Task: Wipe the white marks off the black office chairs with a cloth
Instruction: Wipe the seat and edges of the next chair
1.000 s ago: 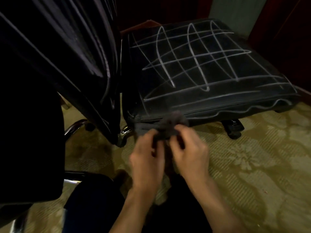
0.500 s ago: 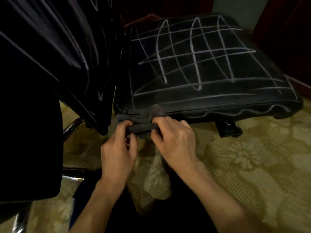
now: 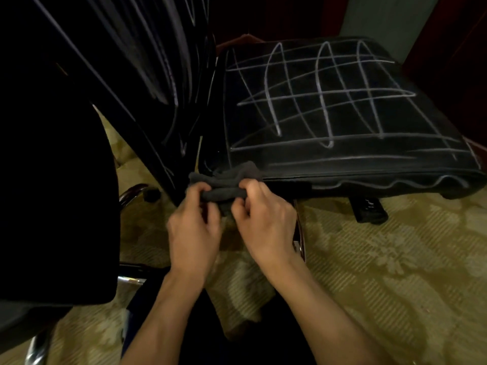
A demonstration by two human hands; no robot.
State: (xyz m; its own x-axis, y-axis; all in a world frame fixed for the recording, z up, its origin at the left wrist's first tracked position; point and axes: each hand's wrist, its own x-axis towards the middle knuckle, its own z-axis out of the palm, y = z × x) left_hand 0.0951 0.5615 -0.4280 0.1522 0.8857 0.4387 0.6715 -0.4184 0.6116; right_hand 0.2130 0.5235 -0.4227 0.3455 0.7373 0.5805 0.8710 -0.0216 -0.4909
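Upper right of frame, I see the marked chair seat [image 3: 342, 111], white marks [image 3: 324, 96] uncleaned. At its lower-left corner lies the bunched cloth [image 3: 224, 184], long axis left-right, left hand [image 3: 193, 227] and right hand [image 3: 263, 219] both pinching it. Marks lie up-right, right hand nearer.

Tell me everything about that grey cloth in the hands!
The cloth is dark grey, soft and fuzzy-looking, bunched into thick folds. It sits at the near left corner of the chair seat, its top edge lying on the seat. The left hand and the right hand both pinch it from below. It covers none of the white grid marks.
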